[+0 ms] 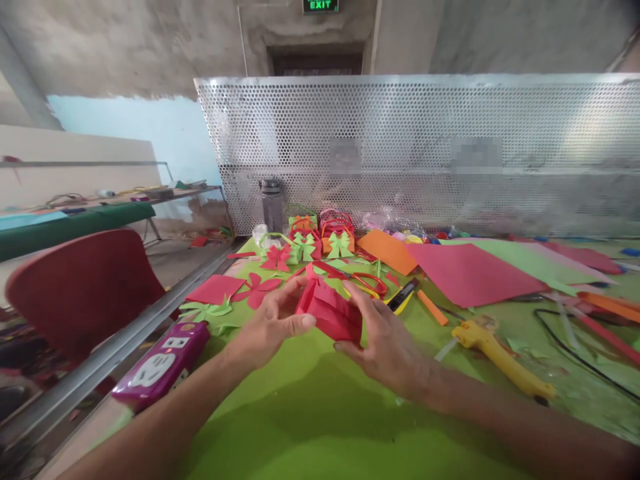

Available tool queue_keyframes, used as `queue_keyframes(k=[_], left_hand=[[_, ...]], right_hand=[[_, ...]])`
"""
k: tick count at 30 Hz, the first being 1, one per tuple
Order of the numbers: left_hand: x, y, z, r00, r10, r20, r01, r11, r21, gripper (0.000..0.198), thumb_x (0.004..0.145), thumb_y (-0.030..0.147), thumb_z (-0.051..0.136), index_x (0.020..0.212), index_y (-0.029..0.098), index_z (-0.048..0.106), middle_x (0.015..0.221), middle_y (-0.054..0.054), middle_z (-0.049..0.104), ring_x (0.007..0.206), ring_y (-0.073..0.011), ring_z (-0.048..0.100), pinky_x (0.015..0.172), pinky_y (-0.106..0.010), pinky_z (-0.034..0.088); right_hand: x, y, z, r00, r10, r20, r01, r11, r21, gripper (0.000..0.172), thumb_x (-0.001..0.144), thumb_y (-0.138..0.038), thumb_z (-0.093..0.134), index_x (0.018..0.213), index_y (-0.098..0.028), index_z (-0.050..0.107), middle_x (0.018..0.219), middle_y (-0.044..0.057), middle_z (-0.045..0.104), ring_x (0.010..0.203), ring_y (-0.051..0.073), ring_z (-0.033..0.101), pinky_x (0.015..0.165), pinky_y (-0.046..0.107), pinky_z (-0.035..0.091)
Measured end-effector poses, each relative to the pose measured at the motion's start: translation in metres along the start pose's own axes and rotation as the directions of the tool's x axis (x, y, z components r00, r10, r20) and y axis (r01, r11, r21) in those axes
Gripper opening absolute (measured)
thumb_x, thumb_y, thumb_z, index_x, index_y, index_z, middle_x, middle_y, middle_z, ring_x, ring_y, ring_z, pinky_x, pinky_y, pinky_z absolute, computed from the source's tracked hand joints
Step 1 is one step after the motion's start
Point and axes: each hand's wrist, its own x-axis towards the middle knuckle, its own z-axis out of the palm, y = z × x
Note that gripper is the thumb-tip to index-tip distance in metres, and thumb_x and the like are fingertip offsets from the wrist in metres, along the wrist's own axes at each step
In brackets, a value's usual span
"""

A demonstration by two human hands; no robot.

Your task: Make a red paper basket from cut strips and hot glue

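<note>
A small folded red paper box (333, 312) is held above the green tabletop, tilted, between both hands. My left hand (275, 317) grips its left side, thumb at the front. My right hand (383, 337) wraps round its right side, fingers at the top edge and thumb beneath. Behind the box lie red-handled scissors (373, 285) and a black and yellow cutter (403, 295). An orange stick (433, 307) and a yellow glue gun (503, 357) are to the right. Red paper petals (257, 289) lie to the left.
A purple power strip (165, 365) lies near the left table edge. Small paper bags (337, 241) with green bows and a bottle (271, 205) stand at the back. Coloured sheets (475, 270) and a black cable (575, 347) are right. A red chair (85, 287) is beyond the left edge.
</note>
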Motion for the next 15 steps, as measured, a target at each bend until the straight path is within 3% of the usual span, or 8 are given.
queue_keyframes(k=[3, 6, 9, 12, 15], left_hand=[[0.002, 0.01, 0.002, 0.999, -0.035, 0.026, 0.033, 0.998, 0.062, 0.056, 0.069, 0.024, 0.074, 0.12, 0.021, 0.051, 0.118, -0.011, 0.061, 0.109, -0.0267, 0.057, 0.087, -0.034, 0.048], [0.001, 0.016, 0.008, 0.992, -0.063, -0.107, 0.078, 0.988, 0.137, 0.058, 0.067, 0.017, 0.074, 0.118, 0.022, 0.046, 0.112, -0.01, 0.064, 0.099, -0.0231, 0.062, 0.079, -0.031, 0.051], [-0.001, 0.016, 0.011, 0.967, -0.026, -0.253, 0.079, 0.976, 0.203, 0.04, 0.07, 0.02, 0.071, 0.103, 0.022, 0.05, 0.104, -0.005, 0.066, 0.086, -0.0189, 0.065, 0.07, -0.029, 0.052], [-0.001, 0.011, 0.012, 0.938, -0.046, -0.342, 0.15, 0.947, 0.283, 0.018, 0.074, 0.025, 0.064, 0.089, 0.018, 0.056, 0.083, -0.003, 0.068, 0.076, -0.0179, 0.066, 0.062, -0.026, 0.051], [0.001, 0.006, 0.013, 0.913, -0.113, -0.392, 0.248, 0.916, 0.315, 0.014, 0.074, 0.026, 0.062, 0.084, 0.016, 0.06, 0.07, -0.002, 0.067, 0.071, -0.0179, 0.067, 0.059, -0.025, 0.051]], right_hand=[[0.003, 0.004, 0.0, 0.999, -0.027, -0.045, 0.02, 0.989, -0.145, 0.083, 0.068, -0.02, 0.071, 0.138, -0.012, 0.025, 0.117, 0.016, 0.061, 0.101, 0.03, 0.058, 0.085, 0.044, 0.049], [0.006, 0.01, -0.001, 0.997, -0.031, -0.074, 0.011, 0.965, -0.262, 0.086, 0.067, -0.02, 0.073, 0.138, -0.012, 0.024, 0.113, 0.016, 0.063, 0.098, 0.03, 0.06, 0.084, 0.044, 0.05], [0.008, 0.018, 0.0, 0.995, -0.043, -0.091, 0.009, 0.937, -0.349, 0.086, 0.069, -0.019, 0.072, 0.138, -0.011, 0.022, 0.113, 0.017, 0.062, 0.099, 0.031, 0.059, 0.085, 0.046, 0.048], [0.007, 0.022, 0.001, 0.994, -0.066, -0.092, 0.025, 0.92, -0.392, 0.081, 0.07, -0.014, 0.07, 0.137, -0.01, 0.025, 0.113, 0.019, 0.061, 0.098, 0.033, 0.058, 0.085, 0.049, 0.046], [0.005, 0.022, 0.0, 0.99, -0.123, -0.065, 0.08, 0.886, -0.457, 0.071, 0.073, -0.008, 0.061, 0.136, -0.008, 0.027, 0.107, 0.018, 0.063, 0.093, 0.032, 0.058, 0.082, 0.05, 0.046]])
